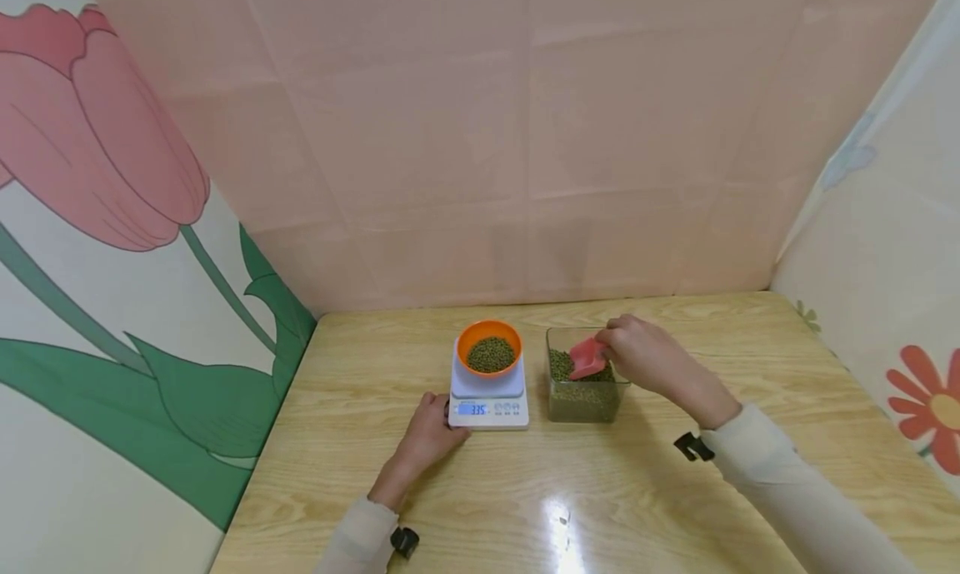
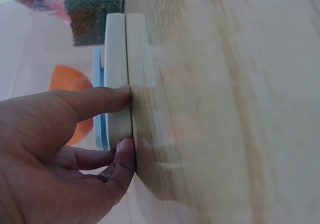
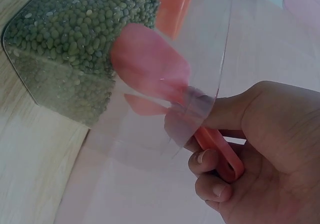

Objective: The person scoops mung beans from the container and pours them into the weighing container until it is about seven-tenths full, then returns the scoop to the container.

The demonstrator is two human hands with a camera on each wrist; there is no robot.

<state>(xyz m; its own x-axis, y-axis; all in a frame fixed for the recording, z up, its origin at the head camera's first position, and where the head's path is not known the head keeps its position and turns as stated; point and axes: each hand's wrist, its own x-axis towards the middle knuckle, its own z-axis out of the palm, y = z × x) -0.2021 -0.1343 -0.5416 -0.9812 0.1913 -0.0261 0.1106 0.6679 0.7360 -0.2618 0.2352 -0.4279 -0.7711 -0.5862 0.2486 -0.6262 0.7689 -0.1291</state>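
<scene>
My right hand [image 1: 647,353] grips the handle of a pink-red scoop [image 3: 150,61], whose bowl is inside a clear square container [image 1: 585,403] of green mung beans [image 3: 75,28]. At the near left corner of a white kitchen scale [image 1: 489,416], my left hand [image 2: 55,144] holds the scale's edge between thumb and fingers. On the scale's platform sits an orange bowl [image 1: 491,328] with a heap of mung beans [image 1: 491,355] in it. The lit display [image 1: 472,409] seems to read 335. Container and scale stand side by side, a small gap between them.
All of it stands on a light wood-grain table [image 1: 360,366]. A pink covered wall [image 1: 420,182] rises at the table's back edge. Painted panels flank it, with a large tulip [image 1: 112,141] on the left and a red flower [image 1: 930,399] on the right.
</scene>
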